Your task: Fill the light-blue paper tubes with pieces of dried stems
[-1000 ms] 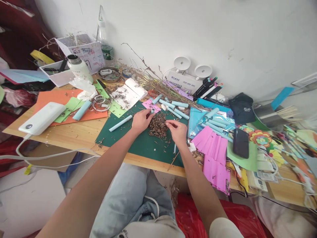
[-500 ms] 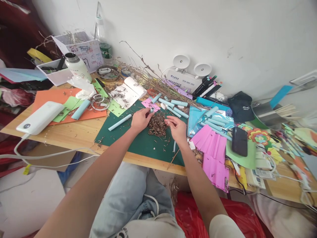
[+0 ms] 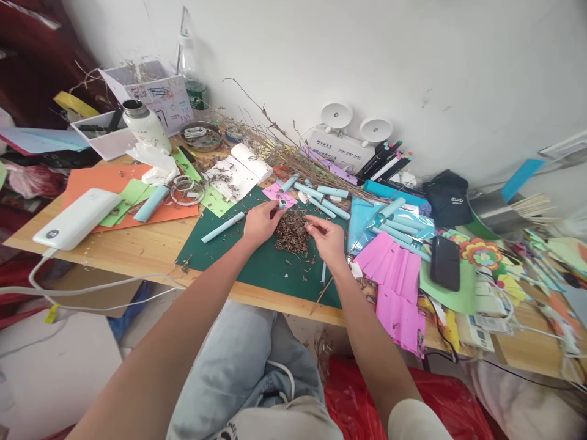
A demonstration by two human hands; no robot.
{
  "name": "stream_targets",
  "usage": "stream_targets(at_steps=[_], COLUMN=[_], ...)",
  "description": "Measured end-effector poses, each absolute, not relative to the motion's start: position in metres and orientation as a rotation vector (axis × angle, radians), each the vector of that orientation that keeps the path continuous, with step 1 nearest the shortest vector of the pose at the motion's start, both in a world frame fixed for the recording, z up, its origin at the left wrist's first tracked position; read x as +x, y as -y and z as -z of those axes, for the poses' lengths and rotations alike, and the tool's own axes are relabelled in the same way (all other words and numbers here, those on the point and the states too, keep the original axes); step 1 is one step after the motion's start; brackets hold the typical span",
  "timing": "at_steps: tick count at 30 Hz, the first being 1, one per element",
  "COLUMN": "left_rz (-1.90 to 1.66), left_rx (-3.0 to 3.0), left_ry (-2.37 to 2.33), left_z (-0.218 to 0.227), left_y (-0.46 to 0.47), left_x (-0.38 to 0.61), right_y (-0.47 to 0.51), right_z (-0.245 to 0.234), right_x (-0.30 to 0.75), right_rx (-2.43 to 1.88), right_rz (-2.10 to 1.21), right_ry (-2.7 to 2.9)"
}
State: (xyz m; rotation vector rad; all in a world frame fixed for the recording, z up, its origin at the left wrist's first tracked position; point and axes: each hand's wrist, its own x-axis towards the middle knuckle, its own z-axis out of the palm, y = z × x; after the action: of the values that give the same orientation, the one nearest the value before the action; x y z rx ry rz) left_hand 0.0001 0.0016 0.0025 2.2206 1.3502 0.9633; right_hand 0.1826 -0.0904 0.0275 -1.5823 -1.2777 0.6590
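My left hand [image 3: 262, 221] is closed around a light blue paper tube [image 3: 282, 205], whose open end shows above the thumb. Most of this tube is hidden by the fingers. Just right of it lies a heap of brown dried plant bits [image 3: 292, 233] on a green cutting mat [image 3: 257, 269]. At the heap's right edge, the thumb and fingers of my right hand [image 3: 326, 235] pinch together on some of the bits. One more blue paper tube [image 3: 223, 227] rests on the mat to the left. Several others, such as this tube [image 3: 336, 209], lie behind the heap.
Dry stalks [image 3: 293, 156] stretch along the wall. To the right are folded pink paper [image 3: 389, 256], a black phone [image 3: 444, 263] and a blue plastic packet [image 3: 362, 226]. A white power bank [image 3: 76, 219], orange paper [image 3: 87, 177] and an uncapped bottle [image 3: 145, 125] stand or lie left.
My right hand has shifted slightly left, bringing its fingertips to the heap's edge. My left hand keeps the tube in nearly the same place. The view has moved very little.
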Motion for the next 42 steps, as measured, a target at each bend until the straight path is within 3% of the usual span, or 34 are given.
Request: stream_targets(at_steps=[8,14,22,38,42], left_rz=[-0.941,-0.931,-0.918,-0.911,-0.907], left_rx=[2.211,2.222,2.243,2.233,2.219], left_ry=[-1.345,-1.323,-1.323,-1.32,-1.338], left_z=[-0.005,-0.008,-0.005,-0.005,-0.007], left_y=[0.0,0.002,0.001,0.001,0.002], left_x=[0.0,-0.002,-0.002,-0.001,-0.001], right_y=[0.088,0.057,0.023,0.039,0.065], right_z=[-0.033,-0.064,-0.068,-0.073,-0.084], right_x=[0.178,0.162,0.149,0.15,0.174], right_rx=[-1.626,-1.548,-1.482,-1.45,-1.747], right_rz=[-0.576,-0.258,-0.222,-0.298,-0.15], right_ry=[1.289,1.635,1.982,1.838,1.638])
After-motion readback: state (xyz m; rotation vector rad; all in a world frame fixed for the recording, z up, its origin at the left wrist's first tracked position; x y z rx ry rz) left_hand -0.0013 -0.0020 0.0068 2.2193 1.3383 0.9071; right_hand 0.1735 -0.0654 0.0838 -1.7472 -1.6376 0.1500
